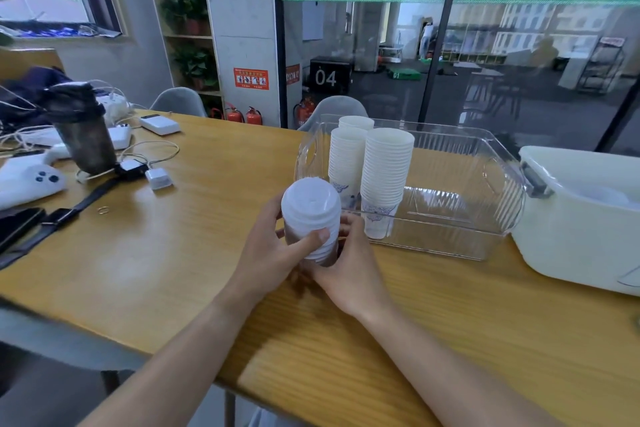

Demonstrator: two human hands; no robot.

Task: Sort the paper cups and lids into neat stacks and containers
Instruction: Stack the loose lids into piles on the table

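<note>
A tall stack of white lids [310, 208] stands on the wooden table [166, 253] just in front of a clear plastic bin [485, 184]. My left hand [273, 250] wraps its left side, thumb pressed across the front. My right hand [349, 267] cups its right side and base. Inside the bin stand three stacks of white paper cups: the nearest [384, 177], one to its left [346, 163] and one behind [356, 122].
A white lidded tub [581, 218] sits right of the bin. On the table's left lie a dark shaker bottle [83, 135], white controller [31, 180], power banks, cables, a watch strap and a phone. Grey chairs stand behind the table.
</note>
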